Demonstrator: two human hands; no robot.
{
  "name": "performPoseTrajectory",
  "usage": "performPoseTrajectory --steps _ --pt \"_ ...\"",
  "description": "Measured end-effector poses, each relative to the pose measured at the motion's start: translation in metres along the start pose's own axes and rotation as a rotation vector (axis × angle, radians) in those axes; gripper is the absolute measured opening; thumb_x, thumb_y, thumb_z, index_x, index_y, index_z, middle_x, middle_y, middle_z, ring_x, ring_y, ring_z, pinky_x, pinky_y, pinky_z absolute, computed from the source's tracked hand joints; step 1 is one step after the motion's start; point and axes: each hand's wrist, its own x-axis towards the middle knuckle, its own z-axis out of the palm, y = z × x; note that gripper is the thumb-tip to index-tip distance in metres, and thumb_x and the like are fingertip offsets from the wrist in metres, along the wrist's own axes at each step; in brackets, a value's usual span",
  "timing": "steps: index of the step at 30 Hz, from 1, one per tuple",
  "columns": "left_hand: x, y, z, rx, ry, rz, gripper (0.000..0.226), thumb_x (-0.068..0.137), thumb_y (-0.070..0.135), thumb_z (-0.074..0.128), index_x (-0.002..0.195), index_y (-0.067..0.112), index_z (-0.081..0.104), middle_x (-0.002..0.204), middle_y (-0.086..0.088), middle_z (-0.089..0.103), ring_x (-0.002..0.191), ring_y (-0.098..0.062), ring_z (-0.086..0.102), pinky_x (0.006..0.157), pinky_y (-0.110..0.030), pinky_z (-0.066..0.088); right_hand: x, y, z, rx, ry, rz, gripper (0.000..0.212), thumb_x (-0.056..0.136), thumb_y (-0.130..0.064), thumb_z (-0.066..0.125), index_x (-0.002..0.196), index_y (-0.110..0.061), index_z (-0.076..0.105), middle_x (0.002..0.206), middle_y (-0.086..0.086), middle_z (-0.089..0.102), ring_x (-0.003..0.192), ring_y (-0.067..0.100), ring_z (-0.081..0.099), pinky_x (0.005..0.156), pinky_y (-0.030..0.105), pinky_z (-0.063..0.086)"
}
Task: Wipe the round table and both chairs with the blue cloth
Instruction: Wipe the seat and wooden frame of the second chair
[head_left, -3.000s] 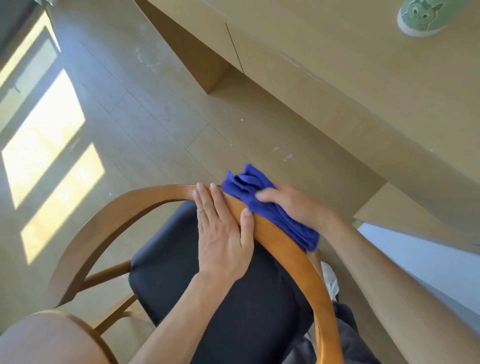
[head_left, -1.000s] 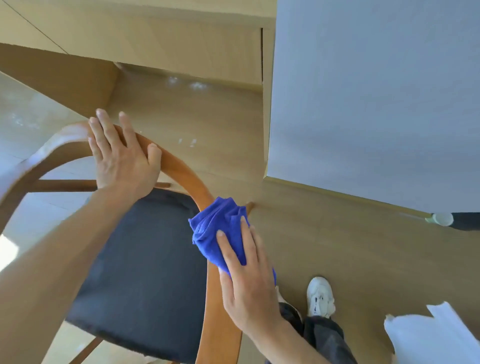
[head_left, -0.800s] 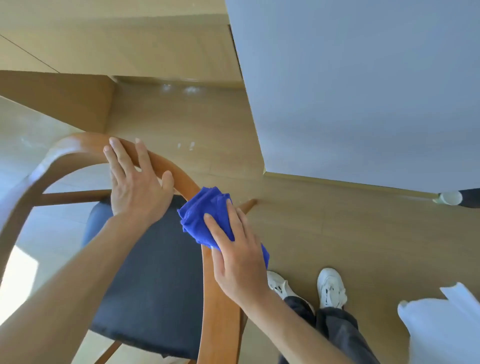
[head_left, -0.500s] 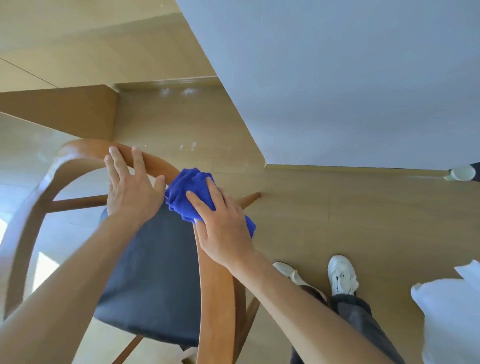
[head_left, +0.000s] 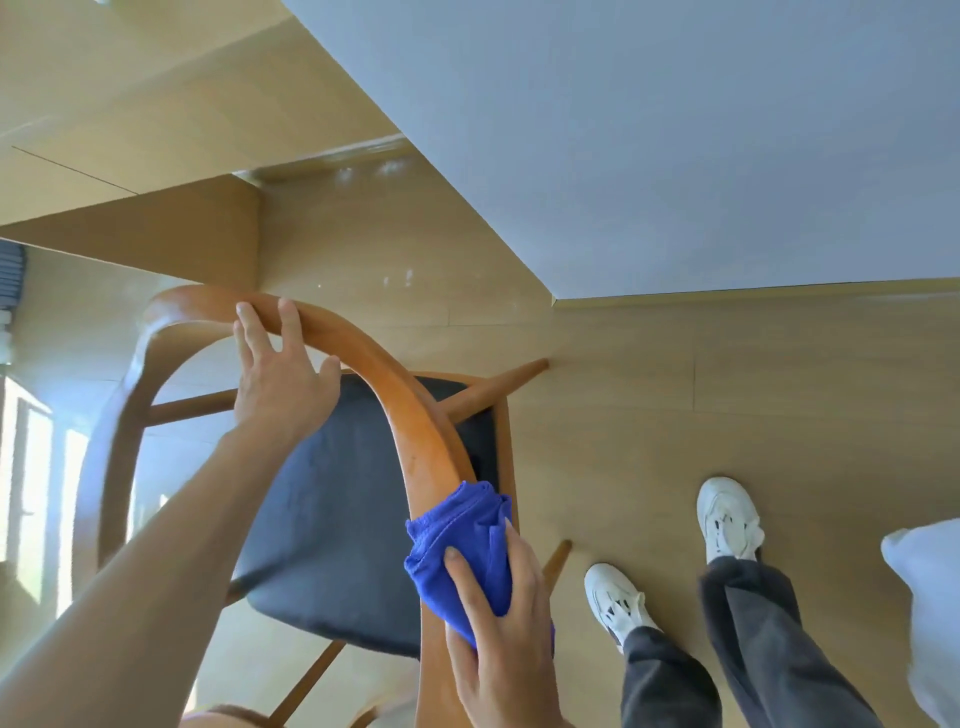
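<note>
A wooden chair with a curved backrest rail (head_left: 410, 415) and a dark seat cushion (head_left: 332, 525) stands below me. My left hand (head_left: 280, 384) rests flat on the top of the rail, fingers spread over it. My right hand (head_left: 498, 629) presses the bunched blue cloth (head_left: 462, 540) against the lower right stretch of the same rail. The round table is not in view.
A white wall (head_left: 649, 130) with a skirting line fills the upper right. A light wooden cabinet (head_left: 130, 156) stands at the upper left. My feet in white shoes (head_left: 618, 597) stand on the wooden floor right of the chair. Something white (head_left: 924, 597) is at the right edge.
My right hand has slid the blue cloth down the rail towards me, away from my left hand. My left hand stays on the top of the rail.
</note>
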Motion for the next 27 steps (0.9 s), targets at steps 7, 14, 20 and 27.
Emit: performPoseTrajectory --steps 7,14,20,27 --pt "0.000 -0.003 0.011 -0.032 0.043 0.019 0.074 0.096 0.028 0.045 0.152 0.017 -0.002 0.156 -0.014 -0.021 0.145 -0.029 -0.012 0.116 -0.047 0.015 0.134 -0.004 0.004 -0.059 -0.060 -0.049 0.047 0.089 -0.034 0.043 0.135 -0.029 0.053 0.149 0.011 0.037 0.123 0.032 0.046 0.089 0.047 0.049" --pt "-0.001 -0.012 0.003 -0.079 0.032 0.061 0.069 0.096 0.023 0.043 0.152 0.020 0.004 0.157 -0.013 -0.018 0.145 -0.027 -0.012 0.116 -0.043 0.011 0.147 -0.014 0.012 -0.267 -0.056 -0.110 0.043 0.080 -0.023 0.059 0.122 -0.028 0.060 0.142 0.013 0.045 0.105 0.037 0.051 0.070 0.045 0.051" --pt "-0.024 -0.021 0.007 -0.093 -0.020 0.117 0.061 0.097 0.029 0.040 0.151 0.028 0.014 0.158 -0.009 -0.015 0.146 -0.026 -0.011 0.116 -0.047 0.012 0.022 -0.006 0.006 -0.325 0.077 -0.127 0.042 0.089 -0.025 0.052 0.130 -0.028 0.054 0.147 0.013 0.038 0.124 0.037 0.044 0.086 0.050 0.051" --pt "-0.081 -0.038 0.041 -0.130 -0.041 0.184 0.056 0.098 0.030 0.037 0.150 0.031 0.015 0.159 -0.005 -0.011 0.146 -0.022 -0.007 0.111 -0.048 0.023 -0.138 0.003 0.040 -0.188 0.142 -0.113 0.040 0.089 -0.022 0.056 0.128 -0.033 0.056 0.149 0.011 0.032 0.127 0.038 0.046 0.087 0.048 0.051"
